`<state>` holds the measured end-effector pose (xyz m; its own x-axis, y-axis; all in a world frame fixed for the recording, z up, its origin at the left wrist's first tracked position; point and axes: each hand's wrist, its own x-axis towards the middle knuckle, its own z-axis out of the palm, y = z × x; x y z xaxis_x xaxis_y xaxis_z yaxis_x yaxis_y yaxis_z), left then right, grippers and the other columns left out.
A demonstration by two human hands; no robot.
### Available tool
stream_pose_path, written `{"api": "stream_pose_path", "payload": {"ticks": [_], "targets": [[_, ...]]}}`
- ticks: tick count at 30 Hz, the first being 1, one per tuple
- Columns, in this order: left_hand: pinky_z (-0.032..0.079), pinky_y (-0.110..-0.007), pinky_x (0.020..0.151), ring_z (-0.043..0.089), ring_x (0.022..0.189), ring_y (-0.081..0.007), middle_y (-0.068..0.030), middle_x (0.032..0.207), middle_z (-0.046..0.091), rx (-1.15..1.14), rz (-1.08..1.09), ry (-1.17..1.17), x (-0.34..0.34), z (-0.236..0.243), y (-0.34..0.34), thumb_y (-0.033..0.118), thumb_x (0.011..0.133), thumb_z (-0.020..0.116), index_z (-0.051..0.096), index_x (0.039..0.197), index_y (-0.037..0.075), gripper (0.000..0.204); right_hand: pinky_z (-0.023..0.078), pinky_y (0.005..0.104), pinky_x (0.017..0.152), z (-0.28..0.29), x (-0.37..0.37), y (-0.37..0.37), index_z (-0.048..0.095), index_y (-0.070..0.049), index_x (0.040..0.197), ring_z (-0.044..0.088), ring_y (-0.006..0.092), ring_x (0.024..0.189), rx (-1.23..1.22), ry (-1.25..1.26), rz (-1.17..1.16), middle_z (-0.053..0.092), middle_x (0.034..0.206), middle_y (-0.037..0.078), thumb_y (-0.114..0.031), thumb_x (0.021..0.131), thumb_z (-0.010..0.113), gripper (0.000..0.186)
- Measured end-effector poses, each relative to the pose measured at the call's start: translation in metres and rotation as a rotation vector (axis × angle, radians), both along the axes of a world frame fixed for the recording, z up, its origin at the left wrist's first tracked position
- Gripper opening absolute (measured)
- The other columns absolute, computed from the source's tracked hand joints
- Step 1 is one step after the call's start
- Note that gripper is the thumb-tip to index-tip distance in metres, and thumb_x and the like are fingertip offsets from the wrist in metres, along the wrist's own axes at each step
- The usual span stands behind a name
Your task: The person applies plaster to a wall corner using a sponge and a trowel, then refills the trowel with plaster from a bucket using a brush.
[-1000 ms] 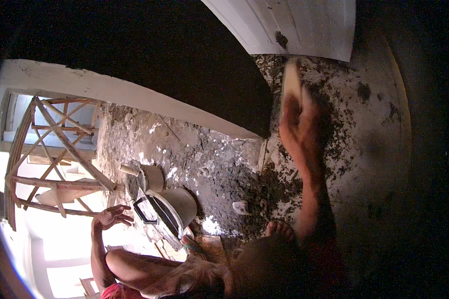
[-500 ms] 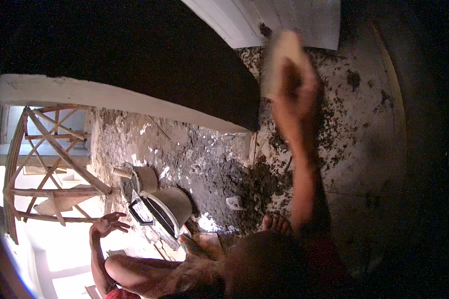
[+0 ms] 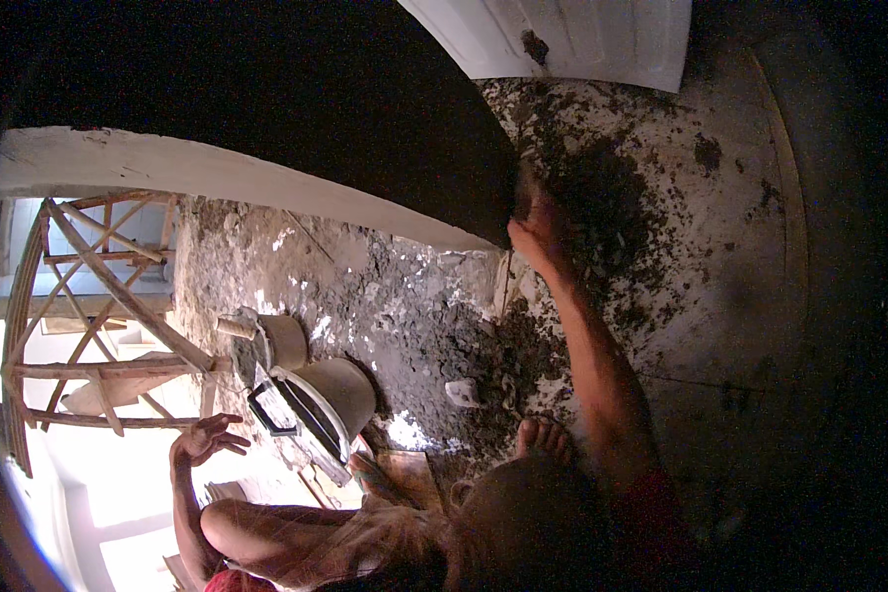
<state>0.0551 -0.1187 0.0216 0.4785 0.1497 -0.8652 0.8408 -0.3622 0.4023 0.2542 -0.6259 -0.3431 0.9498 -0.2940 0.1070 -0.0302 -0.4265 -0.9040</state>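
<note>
My right hand (image 3: 541, 225) is at the end corner of a thick wall (image 3: 365, 219), against its dark side face. Its fingers are bent and mostly lost in shadow. A pale flat hand tool shows in this hand in the earlier picture; now only a dim brownish edge shows beyond the fingers. My left hand (image 3: 209, 440) hangs in the air at the left, beyond my bent knee, empty with its fingers apart. A large pale bucket (image 3: 350, 397) stands nearest to it, with a black-framed rectangular thing (image 3: 269, 409) across its rim.
A smaller bucket (image 3: 286, 341) stands behind the large one. Dark crumbly mortar (image 3: 424, 326) covers the floor by my bare foot (image 3: 546, 437), with a whitish lump (image 3: 461, 394) on it. A wooden trestle (image 3: 113, 266) stands at far left. A white panel (image 3: 612, 44) lies at the top.
My right hand has come down and nearer, from beside the white panel to the wall's end corner. My left hand stays open in nearly the same place.
</note>
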Motion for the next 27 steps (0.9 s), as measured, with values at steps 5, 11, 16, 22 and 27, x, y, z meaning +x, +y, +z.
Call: {"api": "stream_pose_path", "payload": {"ticks": [5, 11, 16, 22, 27], "targets": [[0.053, -0.053, 0.082, 0.063, 0.095, -0.0435, -0.0247, 0.116, 0.054, -0.022, 0.045, -0.051, -0.005, -0.004, 0.01, 0.03, 0.091, 0.06, 0.043, 0.125, -0.009, 0.054, 0.038, 0.042, 0.101, 0.01, -0.002, 0.0, 0.039, 0.001, 0.136, 0.046, 0.0332, 0.123, 0.531, -0.284, -0.053, 0.044, 0.134, 0.022, -0.019, 0.088, 0.055, 0.054], [0.054, -0.053, 0.08, 0.063, 0.096, -0.0427, -0.0238, 0.116, 0.055, 0.007, 0.051, -0.004, 0.003, -0.001, -0.003, 0.032, 0.091, 0.06, 0.042, 0.126, -0.009, 0.057, 0.042, 0.0382, 0.092, 0.147, -0.016, -0.071, 0.048, 0.001, 0.126, 0.052, 0.0226, 0.106, 0.614, -0.193, -0.105, 0.053, 0.122, 0.016, -0.036, 0.094, 0.053, 0.049], [0.055, -0.053, 0.078, 0.064, 0.096, -0.0409, -0.0227, 0.111, 0.058, -0.008, 0.038, -0.028, -0.002, 0.001, -0.003, 0.033, 0.091, 0.06, 0.042, 0.126, -0.009, 0.058, 0.043, 0.0367, 0.092, 0.115, -0.036, -0.081, 0.049, 0.001, 0.127, 0.055, 0.0252, 0.108, 0.286, -0.055, -0.203, 0.057, 0.118, 0.017, -0.044, 0.097, 0.047, 0.054], [0.055, -0.051, 0.079, 0.065, 0.094, -0.0384, -0.0231, 0.102, 0.063, -0.018, 0.032, -0.013, -0.008, -0.003, 0.012, 0.036, 0.092, 0.059, 0.043, 0.128, -0.009, 0.059, 0.044, 0.0397, 0.094, 0.012, -0.039, -0.013, 0.04, -0.005, 0.137, 0.056, 0.034, 0.112, 0.116, -0.077, -0.105, 0.054, 0.124, 0.023, -0.03, 0.099, 0.043, 0.045], [0.055, -0.05, 0.08, 0.065, 0.093, -0.0387, -0.024, 0.1, 0.062, -0.006, -0.004, -0.06, -0.016, 0.001, 0.007, 0.036, 0.091, 0.059, 0.042, 0.128, -0.01, 0.061, 0.046, 0.0428, 0.087, 0.102, -0.033, 0.007, 0.044, -0.001, 0.132, 0.058, 0.0372, 0.105, 0.117, -0.379, 0.019, 0.058, 0.113, 0.025, -0.025, 0.098, 0.047, 0.042]]}}
